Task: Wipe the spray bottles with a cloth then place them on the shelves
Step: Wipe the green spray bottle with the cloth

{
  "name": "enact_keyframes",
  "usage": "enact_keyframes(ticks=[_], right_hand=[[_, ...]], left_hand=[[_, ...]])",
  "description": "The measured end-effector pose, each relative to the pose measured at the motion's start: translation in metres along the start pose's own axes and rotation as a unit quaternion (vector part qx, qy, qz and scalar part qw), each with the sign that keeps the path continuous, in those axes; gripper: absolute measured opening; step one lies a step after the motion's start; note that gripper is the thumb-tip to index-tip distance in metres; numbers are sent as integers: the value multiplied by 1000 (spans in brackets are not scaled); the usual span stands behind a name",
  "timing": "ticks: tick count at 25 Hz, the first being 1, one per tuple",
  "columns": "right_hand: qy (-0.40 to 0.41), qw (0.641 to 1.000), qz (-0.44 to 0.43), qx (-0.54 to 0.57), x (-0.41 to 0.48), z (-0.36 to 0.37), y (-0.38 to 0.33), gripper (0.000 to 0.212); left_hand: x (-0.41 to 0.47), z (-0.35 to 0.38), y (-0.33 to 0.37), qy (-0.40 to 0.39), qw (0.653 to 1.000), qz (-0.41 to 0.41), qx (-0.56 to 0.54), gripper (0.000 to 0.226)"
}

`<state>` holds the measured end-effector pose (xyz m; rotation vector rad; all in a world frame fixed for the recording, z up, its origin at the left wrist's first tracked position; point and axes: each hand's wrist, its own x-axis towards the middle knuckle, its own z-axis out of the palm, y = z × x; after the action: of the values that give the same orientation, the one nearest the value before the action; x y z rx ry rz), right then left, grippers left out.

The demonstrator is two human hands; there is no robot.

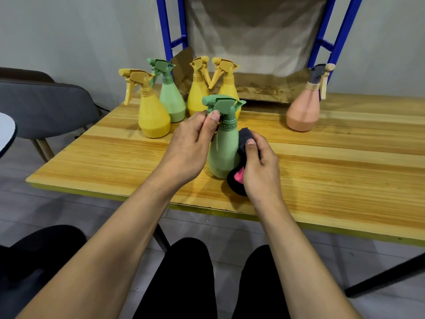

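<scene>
The spray head of the green spray bottle (pixel 224 153) is pinched between the thumb and curled fingers of the left hand (pixel 190 143), so the bottle is steadied from above and from its left side. Against the opposite flank of the body, a dark cloth (pixel 233 187) with a pink patch is gripped by the right hand (pixel 259 166), with the thumb laid over the wad and the cloth pressed to the plastic. The bottle is thus held between the two hands with its long axis upright. Its base is at or just above the wooden table (pixel 333 171), and contact cannot be made out. The wiping step is judged to be under way, with only the right flank covered by cloth. The placing is reckoned to turn on one relation: the blue shelf frame (pixel 340 31) stands beyond the grip, behind the table's far edge. The bottle would therefore have to be carried forward, away from the body, and the left hand, already on the head, is judged the better set for that. Just beyond the grip and to its left, three yellow bottles (pixel 153 116) and a second green bottle (pixel 172 100) are grouped. A pink bottle (pixel 303 111) stands well apart to the right. All are opaque, so what is in them cannot be told. No bottle is seen on the stained board (pixel 264 88) inside the frame.
</scene>
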<state>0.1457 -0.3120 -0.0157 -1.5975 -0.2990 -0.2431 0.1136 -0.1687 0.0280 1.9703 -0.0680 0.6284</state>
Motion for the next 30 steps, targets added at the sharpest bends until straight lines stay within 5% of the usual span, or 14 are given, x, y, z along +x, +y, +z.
enact_keyframes(ticks=[4,10,17,20,24,26,30], right_hand=[[-13,998,-65,-23,4,7,-6,34],[-13,998,8,-59,-2,-4,9,37],[-9,989,-6,-145,-10,-6,14,35],[-10,988,-21,-152,-11,-5,16,31],[-9,990,-11,-140,-12,-5,15,34],[-8,990,-11,-140,-12,-5,14,34],[0,991,-23,-132,-12,-5,14,30]], left_hand=[[1,-1,0,-6,1000,6,10,79],[2,-1,-5,-8,1000,7,22,78],[15,-17,-10,-29,996,-26,-77,29],[12,-19,-4,14,999,-42,-31,24],[-30,-17,7,216,968,38,123,21],[-56,-6,12,186,965,69,171,17],[-60,18,17,81,980,-52,175,40]])
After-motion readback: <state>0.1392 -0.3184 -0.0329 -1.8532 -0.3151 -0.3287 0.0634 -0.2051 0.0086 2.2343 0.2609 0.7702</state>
